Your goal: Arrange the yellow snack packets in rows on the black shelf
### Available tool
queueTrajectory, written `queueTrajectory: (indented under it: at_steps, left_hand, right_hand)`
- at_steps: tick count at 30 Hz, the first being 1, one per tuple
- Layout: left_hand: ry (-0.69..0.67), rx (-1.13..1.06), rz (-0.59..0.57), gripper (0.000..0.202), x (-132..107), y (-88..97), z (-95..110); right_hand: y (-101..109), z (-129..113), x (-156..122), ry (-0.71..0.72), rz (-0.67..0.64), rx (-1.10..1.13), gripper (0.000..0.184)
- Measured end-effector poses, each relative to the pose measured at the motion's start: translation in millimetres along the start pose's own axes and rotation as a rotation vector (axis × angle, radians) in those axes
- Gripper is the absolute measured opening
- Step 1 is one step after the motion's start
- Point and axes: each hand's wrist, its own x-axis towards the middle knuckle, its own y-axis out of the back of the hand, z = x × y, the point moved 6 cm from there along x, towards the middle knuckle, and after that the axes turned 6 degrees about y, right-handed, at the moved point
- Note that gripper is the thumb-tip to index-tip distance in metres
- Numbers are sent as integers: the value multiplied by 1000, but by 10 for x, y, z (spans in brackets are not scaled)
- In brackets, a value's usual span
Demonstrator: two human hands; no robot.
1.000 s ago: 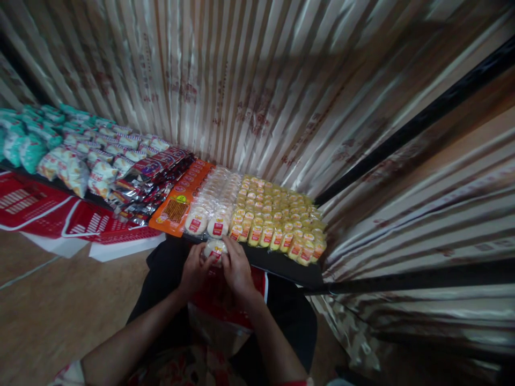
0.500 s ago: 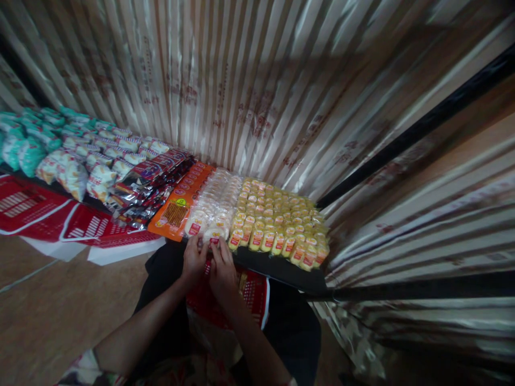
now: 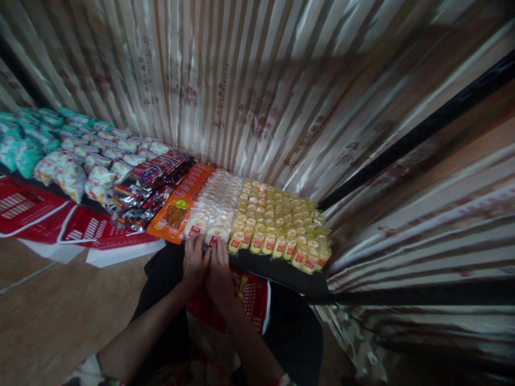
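"What is shown closest to the camera?"

"Dark trousers [image 3: 293, 327] are seen at the bottom, with a red basket [image 3: 258, 303] framed between the legs."

"And the hands?"

"The left hand [image 3: 196, 265] and the right hand [image 3: 219, 271] are held side by side, fingers bent, fingertips set against two white round packets [image 3: 216, 234]; whether either is gripped cannot be told."

"Where are the packets placed?"

"They are lined up at the front of two rows on a black shelf [image 3: 277, 273], flanked on the right by yellow packs [image 3: 281, 230] and on the left by an orange packet [image 3: 175, 215]."

"What is stocked farther along?"

"Dark glossy packets [image 3: 155, 179], white bags [image 3: 100, 179] and teal bags [image 3: 28, 155] are ranged leftward, all backed by pleated, printed sheeting [image 3: 257, 80]"
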Motion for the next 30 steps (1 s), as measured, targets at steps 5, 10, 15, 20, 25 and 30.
queueTrajectory:
  at_steps: [5, 10, 15, 20, 25, 30]
  left_hand:
    - [-89, 223, 60, 50, 5, 10, 56]
    - [-176, 356, -4, 47, 14, -132, 78]
    - [-138, 414, -11, 49, 64, -211, 62]
    - [-142, 405, -20, 54, 112, -217, 53]
    - [-147, 417, -44, 54, 156, -213, 50]
    - [-136, 423, -45, 53, 187, -228, 39]
  right_hand:
    - [-34, 26, -11, -9, 22, 16, 58]
    - [-45, 59, -34, 6, 8, 13, 61]
    - [-13, 91, -47, 7, 28, 21, 65]
    - [9, 64, -23, 5, 43, 48, 66]
    - [-6, 38, 7, 1, 53, 56, 67]
    - [-18, 33, 28, -10, 40, 42, 70]
